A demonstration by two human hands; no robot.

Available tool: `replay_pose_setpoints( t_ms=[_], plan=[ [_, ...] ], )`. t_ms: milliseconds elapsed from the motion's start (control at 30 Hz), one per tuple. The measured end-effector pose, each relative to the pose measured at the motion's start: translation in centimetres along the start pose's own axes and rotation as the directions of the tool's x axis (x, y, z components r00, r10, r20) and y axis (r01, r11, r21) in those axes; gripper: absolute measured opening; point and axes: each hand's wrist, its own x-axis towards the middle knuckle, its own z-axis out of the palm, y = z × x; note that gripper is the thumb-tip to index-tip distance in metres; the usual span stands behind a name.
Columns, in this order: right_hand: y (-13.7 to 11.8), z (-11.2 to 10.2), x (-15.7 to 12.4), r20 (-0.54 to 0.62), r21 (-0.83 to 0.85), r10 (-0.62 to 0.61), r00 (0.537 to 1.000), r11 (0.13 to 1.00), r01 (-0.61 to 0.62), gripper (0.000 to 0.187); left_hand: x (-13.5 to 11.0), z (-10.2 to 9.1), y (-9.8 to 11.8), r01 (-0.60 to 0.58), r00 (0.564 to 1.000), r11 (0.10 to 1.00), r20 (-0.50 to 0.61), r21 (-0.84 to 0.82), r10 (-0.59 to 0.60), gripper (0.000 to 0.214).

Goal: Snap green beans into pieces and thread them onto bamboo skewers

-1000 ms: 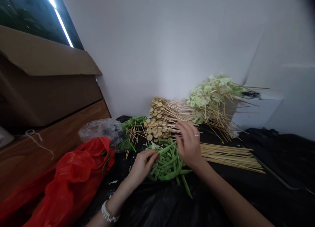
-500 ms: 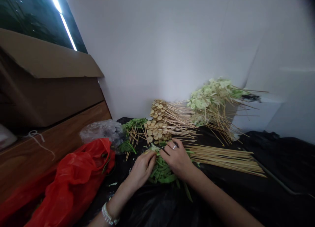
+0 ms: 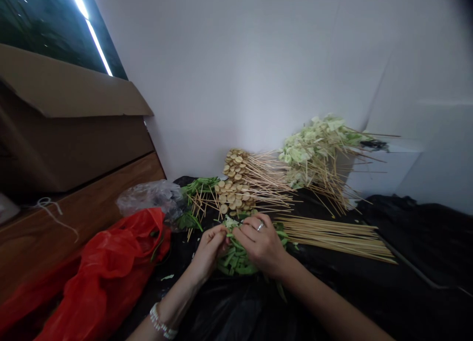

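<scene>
My left hand [image 3: 210,247], with a beaded bracelet at the wrist, is closed in a pinch. Close beside it, my right hand [image 3: 260,242], which wears a ring, has its fingers curled inward. A strip of green vegetable [image 3: 229,235] shows between the two sets of fingertips, and both hands seem to grip it; the fingers partly cover it. Below them lies a heap of cut green vegetable pieces [image 3: 236,262] on black plastic [image 3: 236,306]. A row of bare bamboo skewers [image 3: 336,237] rests to the right of my right hand.
Beyond my hands are skewered round slices [image 3: 236,195], green skewers [image 3: 201,186] and a pile of cabbage-like skewers [image 3: 314,144] against the wall. At left are a red plastic bag [image 3: 107,267], a clear bag [image 3: 151,198] and a cardboard box [image 3: 74,144].
Both hands have shifted slightly left, and their fingertips have come closer together over the green heap. The view has turned a little. The skewer piles stay put.
</scene>
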Motion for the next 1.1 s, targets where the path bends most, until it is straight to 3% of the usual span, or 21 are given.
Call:
replay_pose_setpoints(
  t_ms=[100,167,200,267,333,400,467,600,700,800,967,1100],
  plan=[
    [0.7,-0.9,0.3,-0.112,0.129,0.225,0.968,0.969,-0.211,0.018,0.6,-0.9,0.5,-0.048,0.996,0.999,-0.08,0.006,0.049,0.029],
    [1.4,-1.5,0.7,-0.145,0.319,0.445,0.884,0.866,-0.384,0.015,1.2,-1.6,0.7,-0.091,0.978,0.995,-0.184,0.043,0.097,0.035],
    [1.7,-1.8,0.9,-0.113,0.451,0.561,0.82,0.764,-0.461,0.013,1.4,-1.8,0.7,-0.099,0.967,0.992,-0.227,0.073,0.113,0.037],
    [2.2,-2.0,1.3,0.055,0.696,0.727,0.684,0.464,-0.549,0.012,1.6,-2.0,0.6,-0.098,0.955,0.987,-0.266,0.13,0.13,0.04],
    [2.4,-1.7,1.5,0.246,0.812,0.775,0.582,0.163,-0.561,0.017,1.4,-1.7,0.5,-0.092,0.964,0.984,-0.233,0.153,0.126,0.034],
    [2.3,-1.2,1.5,0.365,0.835,0.769,0.526,-0.02,-0.55,0.025,1.0,-1.1,0.4,-0.088,0.981,0.986,-0.161,0.145,0.111,0.037],
    [2.0,-0.7,1.3,0.431,0.832,0.753,0.497,-0.117,-0.543,0.03,0.6,-0.5,0.3,-0.078,0.994,0.985,-0.063,0.154,0.089,0.04],
    [1.3,-0.1,1.1,0.474,0.823,0.729,0.494,-0.167,-0.543,0.035,0.1,0.2,0.1,-0.11,0.984,0.971,0.163,0.213,0.075,0.05],
    [1.0,-0.1,1.0,0.491,0.815,0.701,0.516,-0.162,-0.556,0.035,-0.1,0.4,0.1,-0.1,0.964,0.974,0.262,0.202,0.044,0.045],
    [1.1,0.1,0.8,0.484,0.807,0.698,0.528,-0.125,-0.577,0.034,-0.1,0.3,0.1,-0.097,0.966,0.97,0.255,0.224,0.038,0.04],
    [2.0,0.5,0.4,0.428,0.772,0.767,0.478,-0.035,-0.635,0.036,0.1,-0.2,0.4,-0.124,0.975,0.953,0.214,0.276,0.065,0.037],
    [2.1,0.7,0.3,0.455,0.768,0.765,0.456,-0.078,-0.636,0.034,0.1,-0.1,0.2,-0.063,0.99,0.986,0.133,0.156,0.043,0.037]
  ],
)
